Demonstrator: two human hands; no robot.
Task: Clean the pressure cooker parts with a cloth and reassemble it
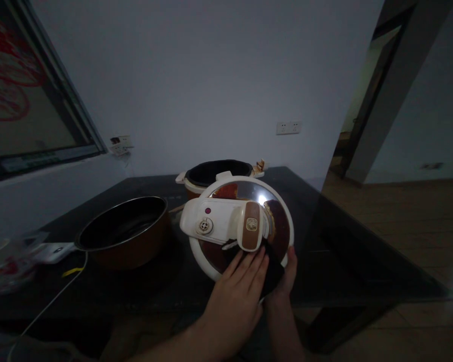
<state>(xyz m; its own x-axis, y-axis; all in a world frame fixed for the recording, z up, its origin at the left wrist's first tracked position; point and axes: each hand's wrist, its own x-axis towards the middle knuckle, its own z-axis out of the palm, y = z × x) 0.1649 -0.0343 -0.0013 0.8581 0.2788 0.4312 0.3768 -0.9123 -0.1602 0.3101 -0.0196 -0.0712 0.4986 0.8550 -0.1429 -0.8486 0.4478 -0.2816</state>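
A round pressure-cooker lid with a white rim, a shiny top and brown patches is tilted up facing me, over the front part of the table. Its white and brown handle crosses the middle. My left hand presses a black cloth against the lid just below the handle, its fingers together and stretched upward over the cloth. At the lower right, my right hand grips the lid's edge; part of it is behind the cloth and lid.
Behind the lid stands the cooker body, open at the top. To the left is a brown inner pot with a dark inside. A blurred plastic bag and a white cable lie farther left on the dark table.
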